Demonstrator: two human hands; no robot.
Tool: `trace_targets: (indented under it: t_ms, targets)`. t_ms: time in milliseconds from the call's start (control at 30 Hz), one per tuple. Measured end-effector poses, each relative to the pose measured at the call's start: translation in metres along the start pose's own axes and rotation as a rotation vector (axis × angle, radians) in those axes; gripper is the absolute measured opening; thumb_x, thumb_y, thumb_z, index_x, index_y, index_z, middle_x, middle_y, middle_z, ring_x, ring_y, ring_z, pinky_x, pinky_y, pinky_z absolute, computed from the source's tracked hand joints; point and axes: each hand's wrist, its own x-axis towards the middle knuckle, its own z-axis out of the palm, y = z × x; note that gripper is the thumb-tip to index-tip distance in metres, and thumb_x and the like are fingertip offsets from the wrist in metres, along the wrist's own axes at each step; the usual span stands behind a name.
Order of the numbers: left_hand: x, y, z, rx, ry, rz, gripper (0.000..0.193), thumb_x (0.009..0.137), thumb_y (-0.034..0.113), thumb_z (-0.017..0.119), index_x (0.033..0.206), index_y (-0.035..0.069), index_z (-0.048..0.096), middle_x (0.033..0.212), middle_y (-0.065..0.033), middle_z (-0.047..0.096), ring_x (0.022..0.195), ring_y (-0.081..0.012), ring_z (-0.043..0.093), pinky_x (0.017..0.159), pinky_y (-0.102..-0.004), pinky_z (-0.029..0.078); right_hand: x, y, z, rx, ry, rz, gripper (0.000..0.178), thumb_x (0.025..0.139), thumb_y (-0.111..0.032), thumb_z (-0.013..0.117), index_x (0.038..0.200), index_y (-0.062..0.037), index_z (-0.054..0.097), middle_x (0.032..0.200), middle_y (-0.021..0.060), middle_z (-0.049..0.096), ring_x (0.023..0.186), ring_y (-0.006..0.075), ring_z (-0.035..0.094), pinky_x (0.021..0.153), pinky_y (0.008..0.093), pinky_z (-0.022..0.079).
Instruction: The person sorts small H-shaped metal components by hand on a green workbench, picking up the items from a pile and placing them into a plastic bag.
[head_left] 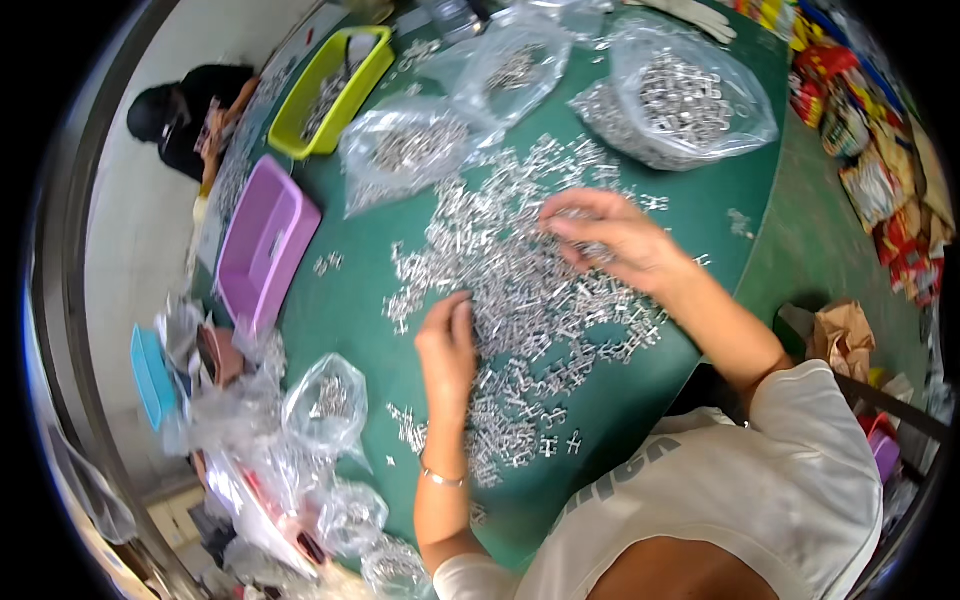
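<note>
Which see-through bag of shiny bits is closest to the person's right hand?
The big bag at upper right, metal pieces showing inside. It lies just beyond the right hand; the other bags of bits sit farther left.

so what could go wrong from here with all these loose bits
Loose metal parts might get knocked off the green table, since a few lie near its right edge. The large plastic bag at the upper right gapes open and could spill if bumped. The bracelet on the left wrist might catch on parts beside it.
</note>
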Motion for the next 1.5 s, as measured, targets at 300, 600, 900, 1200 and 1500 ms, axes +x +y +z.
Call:
trace_targets:
  t_ms: [300, 600, 900, 1200, 1500]
  targets:
    - [-0.021, 0.021, -0.004, 0.493, -0.066, 0.073, 0.027, 0.077, 0.016, 0.065, 0.103, 0.009, 0.06, 0.083, -0.0122, 0.057, 0.066, -0.0334, 0.058, 0.056, -0.0406, 0.045, -0.009, 0.041, 0.012, -1.671, 0.07, -0.555, 0.031, 0.066, 0.004, 0.053, 0.096, -0.0032, 0.061, 0.088, 0.0148, 0.053, 0.064, 0.0308, 0.06, 0.053, 0.041, 0.048]
    - [-0.075, 0.005, -0.053, 0.352, 0.048, -0.147, 0.009, 0.077, 0.005, 0.062, 0.085, 0.005, 0.065, 0.076, -0.0115, 0.055, 0.057, -0.029, 0.056, 0.053, -0.037, 0.043, -0.045, 0.037, 0.026, -1.534, -0.374, -0.32, 0.025, 0.068, 0.004, 0.055, 0.091, -0.0033, 0.062, 0.089, 0.0108, 0.054, 0.067, 0.0294, 0.059, 0.06, 0.039, 0.048]
    - [-0.107, 0.003, -0.067, 0.168, -0.027, -0.096, 0.015, 0.077, 0.005, 0.063, 0.092, 0.004, 0.063, 0.079, -0.0134, 0.057, 0.058, -0.0301, 0.055, 0.054, -0.0371, 0.044, -0.005, 0.032, 0.051, -1.239, -0.359, -0.311, 0.015, 0.076, -0.005, 0.062, 0.091, -0.0038, 0.063, 0.085, 0.0098, 0.057, 0.075, 0.0289, 0.057, 0.066, 0.0376, 0.045]
    - [-0.08, -0.022, -0.049, 0.308, 0.167, -0.158, 0.016, 0.077, 0.013, 0.064, 0.091, 0.005, 0.058, 0.086, -0.0144, 0.056, 0.063, -0.036, 0.057, 0.055, -0.0432, 0.044, 0.074, 0.106, 0.127, -1.62, -0.469, -0.563, 0.025, 0.074, -0.012, 0.065, 0.099, -0.0081, 0.064, 0.087, 0.0104, 0.054, 0.073, 0.0297, 0.058, 0.063, 0.0398, 0.046]
    - [-0.12, -0.007, -0.055, 0.112, 0.152, -0.163, 0.01, 0.077, 0.006, 0.063, 0.086, 0.004, 0.059, 0.077, -0.0116, 0.054, 0.058, -0.0313, 0.055, 0.051, -0.0388, 0.044, 0.093, 0.121, 0.116, -1.419, -0.461, -0.572, 0.01, 0.073, -0.009, 0.066, 0.079, -0.0044, 0.06, 0.083, 0.0092, 0.055, 0.074, 0.0284, 0.058, 0.066, 0.0385, 0.045]
